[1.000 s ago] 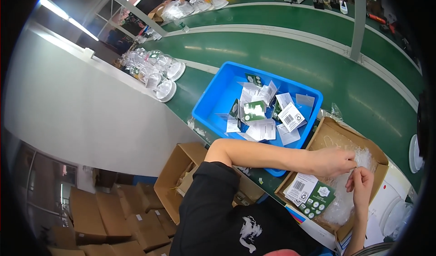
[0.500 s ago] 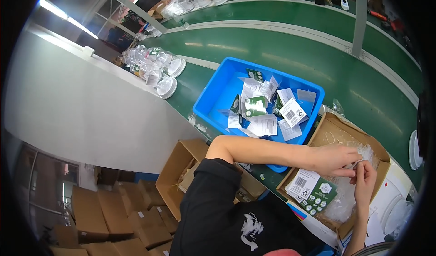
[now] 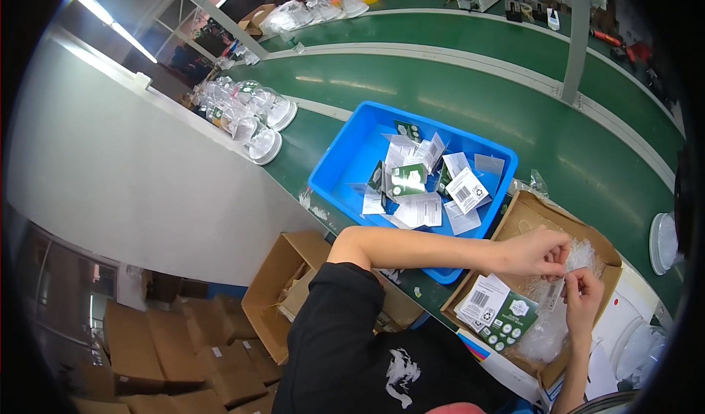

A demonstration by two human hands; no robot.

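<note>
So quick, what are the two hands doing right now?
Left hand: fingers pinched shut on a small clear plastic bag over the cardboard box.
Right hand: closed, gripping the same clear plastic bag from below.

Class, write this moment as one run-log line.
left hand: pinching clear bag | right hand: same bag | below: cardboard box | beside: blue bin

Well beyond the fingers, a green conveyor belt curves across the room, with a grey upright post rising from it. Far to their left, a plain white wall runs below a long strip light. Down and left of the fingers, brown cardboard boxes are stacked on the floor
</note>
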